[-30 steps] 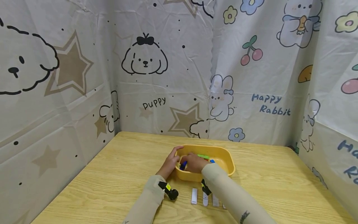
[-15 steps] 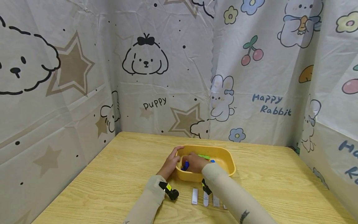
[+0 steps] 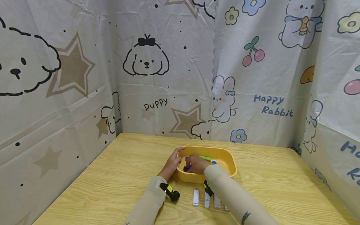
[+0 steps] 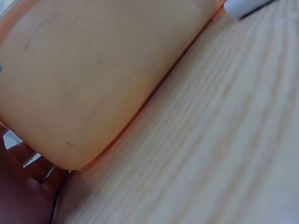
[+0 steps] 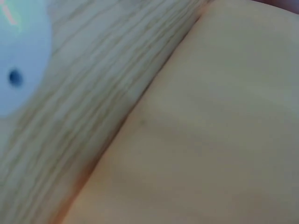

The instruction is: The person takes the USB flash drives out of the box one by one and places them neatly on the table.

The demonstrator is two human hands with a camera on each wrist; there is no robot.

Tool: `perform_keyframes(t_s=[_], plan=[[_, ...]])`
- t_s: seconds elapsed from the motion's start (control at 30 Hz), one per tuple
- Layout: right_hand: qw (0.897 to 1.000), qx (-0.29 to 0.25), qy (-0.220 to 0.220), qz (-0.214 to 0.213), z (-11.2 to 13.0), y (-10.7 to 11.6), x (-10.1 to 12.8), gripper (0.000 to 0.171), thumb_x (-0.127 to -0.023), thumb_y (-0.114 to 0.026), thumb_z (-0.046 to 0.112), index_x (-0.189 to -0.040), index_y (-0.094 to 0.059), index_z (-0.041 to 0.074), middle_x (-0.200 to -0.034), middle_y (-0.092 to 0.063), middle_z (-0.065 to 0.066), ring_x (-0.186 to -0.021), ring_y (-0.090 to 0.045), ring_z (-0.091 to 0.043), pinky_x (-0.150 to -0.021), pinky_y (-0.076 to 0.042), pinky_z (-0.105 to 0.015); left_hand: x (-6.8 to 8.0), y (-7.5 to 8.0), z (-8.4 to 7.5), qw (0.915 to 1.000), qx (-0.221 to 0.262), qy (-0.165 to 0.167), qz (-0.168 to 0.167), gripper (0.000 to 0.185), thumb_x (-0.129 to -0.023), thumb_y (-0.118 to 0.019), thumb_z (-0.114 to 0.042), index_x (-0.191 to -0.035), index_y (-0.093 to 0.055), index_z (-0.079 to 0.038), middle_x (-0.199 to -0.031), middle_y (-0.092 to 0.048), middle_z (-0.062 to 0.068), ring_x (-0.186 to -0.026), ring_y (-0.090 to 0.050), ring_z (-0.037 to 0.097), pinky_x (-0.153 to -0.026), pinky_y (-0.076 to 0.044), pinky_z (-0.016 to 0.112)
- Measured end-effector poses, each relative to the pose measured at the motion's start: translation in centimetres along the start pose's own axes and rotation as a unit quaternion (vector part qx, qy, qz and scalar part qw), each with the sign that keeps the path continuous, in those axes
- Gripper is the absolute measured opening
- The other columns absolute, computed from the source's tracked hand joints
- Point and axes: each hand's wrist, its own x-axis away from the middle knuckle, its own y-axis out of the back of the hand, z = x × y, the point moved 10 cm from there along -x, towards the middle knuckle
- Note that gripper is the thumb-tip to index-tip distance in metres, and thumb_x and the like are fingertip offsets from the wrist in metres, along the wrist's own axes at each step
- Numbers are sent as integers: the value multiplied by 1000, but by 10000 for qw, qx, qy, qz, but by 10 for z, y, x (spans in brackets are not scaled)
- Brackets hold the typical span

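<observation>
A small blue piece (image 3: 187, 168), seemingly pinched upright, sits inside the yellow tray (image 3: 229, 165).

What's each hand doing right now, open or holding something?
Left hand: grips the rim of the yellow tub.
Right hand: inside the tub, pinching a small blue piece.

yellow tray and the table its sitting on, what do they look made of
The yellow tray looks like moulded plastic: one even colour, rounded corners, a smooth matt wall in the wrist views. The table shows pale wood grain; whether solid wood or a printed laminate cannot be told.
</observation>
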Motion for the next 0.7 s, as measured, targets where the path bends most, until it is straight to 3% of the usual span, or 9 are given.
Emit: perform_keyframes(t_s=[0.23, 0.33, 0.43, 0.7], plan=[[9991, 94, 245, -329, 2, 4, 1, 11, -83, -73, 19, -86, -70, 9, -87, -65, -4, -83, -55, -20, -79, -47, -37, 17, -1, -33, 9999, -92, 4, 112, 57, -82, -39, 3, -139, -42, 1, -146, -39, 23, -129, -36, 38, -94, -31, 40], [9978, 185, 326, -549, 4, 9, 3, 11, -81, -75, 19, -84, -70, 9, -84, -64, -3, -80, -52, -19, -76, -46, -35, 20, -1, -36, 9999, -117, -6, 107, 56, -83, -39, 3, -139, -42, 1, -146, -38, 23, -130, -35, 38, -95, -31, 41], [9960, 152, 442, -765, 4, 15, 6, 10, -80, -75, 16, -82, -69, 9, -79, -62, -1, -72, -51, -16, -68, -45, -32, 17, -1, -33, 9999, -76, -48, 109, 56, -82, -39, 3, -138, -42, 2, -145, -39, 24, -128, -36, 38, -95, -31, 41], [9948, -303, 451, -866, 4, 46, 25, 8, -82, -71, 8, -88, -66, 6, -76, -60, 0, -66, -51, -15, -64, -45, -31, -2, 0, 6, 10000, 68, -14, -36, 58, -81, -40, 2, -139, -44, -5, -145, -40, 19, -128, -37, 34, -100, -30, 46]])
